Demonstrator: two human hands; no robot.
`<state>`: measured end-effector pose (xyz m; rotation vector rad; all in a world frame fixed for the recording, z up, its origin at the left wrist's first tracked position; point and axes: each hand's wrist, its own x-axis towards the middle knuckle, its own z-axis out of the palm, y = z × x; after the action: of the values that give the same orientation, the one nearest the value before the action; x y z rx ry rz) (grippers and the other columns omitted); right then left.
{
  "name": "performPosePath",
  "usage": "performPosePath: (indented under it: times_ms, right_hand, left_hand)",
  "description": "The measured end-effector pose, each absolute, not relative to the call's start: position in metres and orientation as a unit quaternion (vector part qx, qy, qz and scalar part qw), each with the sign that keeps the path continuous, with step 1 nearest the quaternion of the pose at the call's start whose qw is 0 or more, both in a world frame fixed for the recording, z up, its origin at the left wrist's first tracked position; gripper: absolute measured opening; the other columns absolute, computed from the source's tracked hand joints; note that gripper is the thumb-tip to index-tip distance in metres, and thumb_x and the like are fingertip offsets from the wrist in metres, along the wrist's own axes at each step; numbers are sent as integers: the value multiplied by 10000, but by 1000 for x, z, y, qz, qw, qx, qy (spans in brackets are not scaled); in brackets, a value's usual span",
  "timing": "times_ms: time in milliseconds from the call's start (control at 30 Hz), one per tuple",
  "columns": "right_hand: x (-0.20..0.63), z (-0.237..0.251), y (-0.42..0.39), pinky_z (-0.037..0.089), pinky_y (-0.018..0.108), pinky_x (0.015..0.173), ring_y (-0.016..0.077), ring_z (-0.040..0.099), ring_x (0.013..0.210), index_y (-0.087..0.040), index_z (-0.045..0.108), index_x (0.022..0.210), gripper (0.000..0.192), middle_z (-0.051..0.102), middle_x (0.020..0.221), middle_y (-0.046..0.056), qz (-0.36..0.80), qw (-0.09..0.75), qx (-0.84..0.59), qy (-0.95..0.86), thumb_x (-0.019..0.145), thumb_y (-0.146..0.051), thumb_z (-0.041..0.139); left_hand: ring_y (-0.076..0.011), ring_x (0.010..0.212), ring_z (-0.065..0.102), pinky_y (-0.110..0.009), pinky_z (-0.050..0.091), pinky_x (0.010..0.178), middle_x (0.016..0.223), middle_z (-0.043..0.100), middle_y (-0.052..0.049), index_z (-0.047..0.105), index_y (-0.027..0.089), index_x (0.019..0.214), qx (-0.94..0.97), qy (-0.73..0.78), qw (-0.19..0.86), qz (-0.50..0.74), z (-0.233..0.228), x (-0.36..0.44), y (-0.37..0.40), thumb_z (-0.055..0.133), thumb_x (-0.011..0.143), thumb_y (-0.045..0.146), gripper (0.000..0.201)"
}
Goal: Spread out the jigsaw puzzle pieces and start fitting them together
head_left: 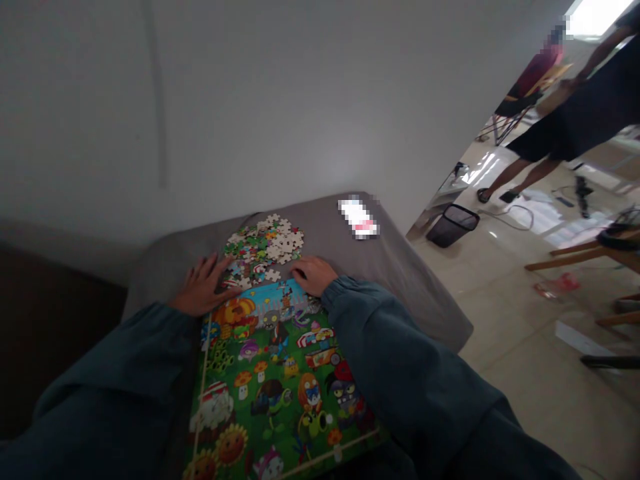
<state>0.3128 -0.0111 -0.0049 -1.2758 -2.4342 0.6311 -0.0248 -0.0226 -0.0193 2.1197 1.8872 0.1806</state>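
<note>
A puzzle board (270,400) printed with cartoon plants and monsters on green lies between my forearms, its far end showing a blue strip. Just beyond that end is a heap of loose jigsaw pieces (275,240), some face down and pale, others showing colours. My left hand (206,287) rests at the heap's left side and the board's far left corner, fingers spread, with nothing held in view. At the far right corner, my right hand (315,275) is closed with its fingers curled in. Whether a piece is inside it is hidden.
The grey-covered table (400,287) stands against a white wall (280,100). A bright, pixelated phone-like thing (359,219) lies at its back right. On the floor to the right are a black bin (453,225), cables and wooden legs (575,257); a person (575,120) stands farther off.
</note>
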Motion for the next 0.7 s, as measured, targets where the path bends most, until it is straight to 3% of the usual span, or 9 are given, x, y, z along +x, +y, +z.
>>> performPosePath:
  times_ms: [200,267,433,600,700]
  right_hand:
    - [312,-10,-9,454,339,968,222,639,1073,-198,731,1058,227,726,1152,91,211,162,-444,-856,1002,-198,511]
    - [312,-11,-8,455,339,970,226,637,1081,-196,732,1066,234,725,1156,94,206,162,-443,-857,1006,-201,506]
    - [313,-9,-9,449,327,982,220,634,1098,-186,727,1110,243,725,1173,92,198,154,-437,-864,1013,-210,506]
    - [313,-3,-10,453,319,974,212,636,1074,-159,728,1107,251,725,1141,104,190,140,-433,-870,1023,-216,498]
    - [313,-1,-10,458,324,984,217,636,1085,-151,726,1128,262,720,1159,113,187,135,-432,-872,1024,-220,495]
  left_hand:
    - [-437,1575,117,-552,187,1244,1695,182,-222,292,170,1623,766,629,117,67,-21,25,-10,554,857,717,976]
    - [-427,1569,159,-524,222,1237,1684,225,-200,307,201,1619,774,622,104,63,-21,34,-2,570,865,697,941]
    - [-440,1498,325,-594,298,1186,1635,336,-164,406,287,1575,799,593,93,44,-17,50,14,534,909,639,765]
    - [-353,1343,533,-484,426,1136,1521,503,-126,610,269,1406,842,525,121,40,3,55,34,510,901,627,627]
    - [-314,1231,611,-440,482,1076,1395,615,-118,648,252,1352,853,503,133,39,21,54,48,430,923,642,619]
